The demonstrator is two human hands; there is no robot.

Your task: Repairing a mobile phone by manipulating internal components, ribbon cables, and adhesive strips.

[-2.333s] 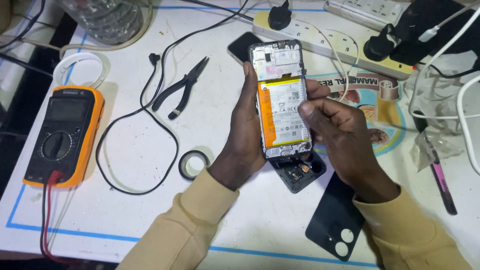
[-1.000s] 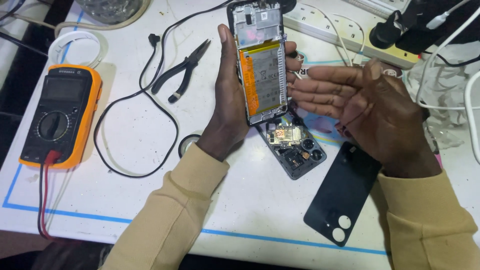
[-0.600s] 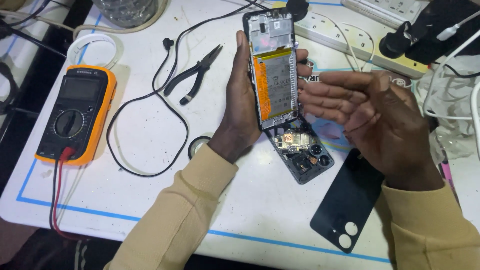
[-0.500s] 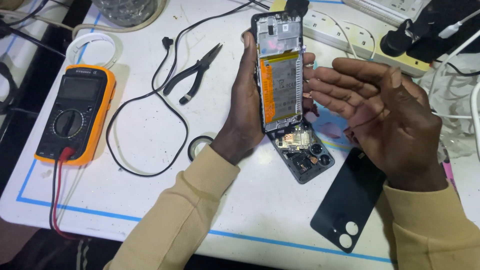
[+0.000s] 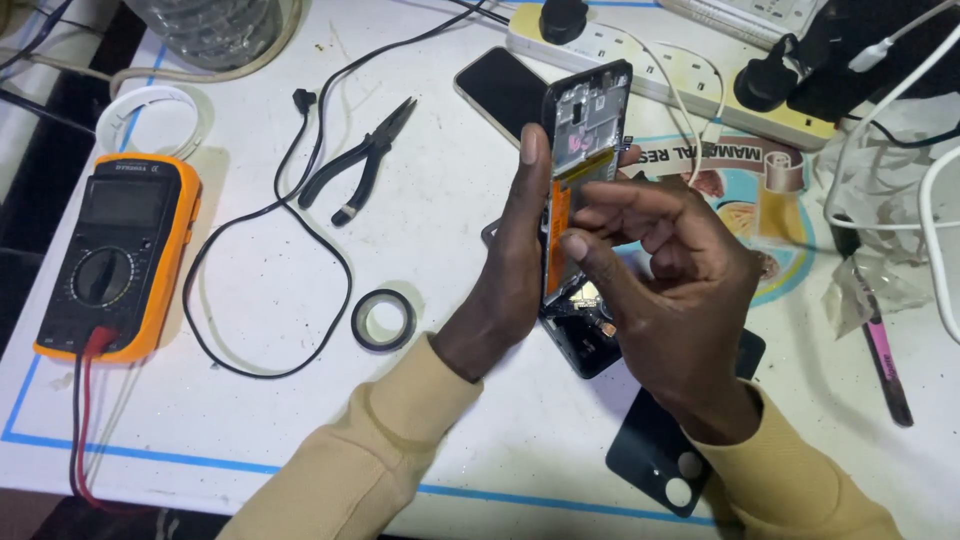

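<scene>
Your right hand (image 5: 680,300) was spread flat half a second ago; now it's curled in, fingertips on the opened phone (image 5: 580,170) your left hand (image 5: 510,270) grips upright, mid-table. Glossy black back cover (image 5: 650,455) lies near right, orange multimeter (image 5: 115,255) left, on the white worktop (image 5: 250,440).

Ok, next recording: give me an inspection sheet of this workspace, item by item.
Surface: white table with blue border line.
Job's things: opened phone held upright, back cover off; black back cover lying flat.
Clutter: orange multimeter, pliers, black tape roll, second phone.
Grippers: left hand grips the phone's edge; right hand has fingertips at its open back.
Cables: black cable looped; power strip.
Surroundings: nothing seen.
</scene>
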